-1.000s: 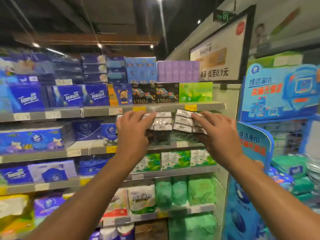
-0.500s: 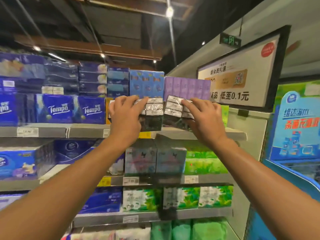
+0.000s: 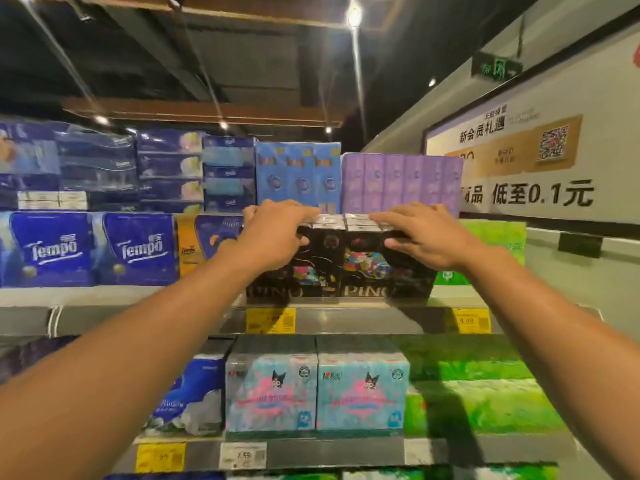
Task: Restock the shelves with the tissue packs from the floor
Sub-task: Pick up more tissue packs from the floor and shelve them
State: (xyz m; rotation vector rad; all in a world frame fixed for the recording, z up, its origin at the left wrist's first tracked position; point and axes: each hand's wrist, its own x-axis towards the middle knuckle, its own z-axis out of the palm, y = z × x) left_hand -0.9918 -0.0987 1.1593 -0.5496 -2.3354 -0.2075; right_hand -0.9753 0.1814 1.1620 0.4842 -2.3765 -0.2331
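Two black tissue packs (image 3: 349, 261) stand upright, side by side, on the shelf (image 3: 346, 318).

The PINO tissue packs (image 3: 363, 268) are black with bright cartoon prints and silver tops. Tempo packs (image 3: 138, 249) are deep blue, lettered white. Purple packs (image 3: 398, 183) sit above; price tags (image 3: 270, 320) are yellow.

The upper shelf (image 3: 346, 320) carries two black Pino packs (image 3: 346, 268) side by side at its front edge. Left of them stand an orange-and-blue pack (image 3: 204, 244) and two blue Tempo packs (image 3: 93, 249); right of them sits a green pack (image 3: 498, 244).
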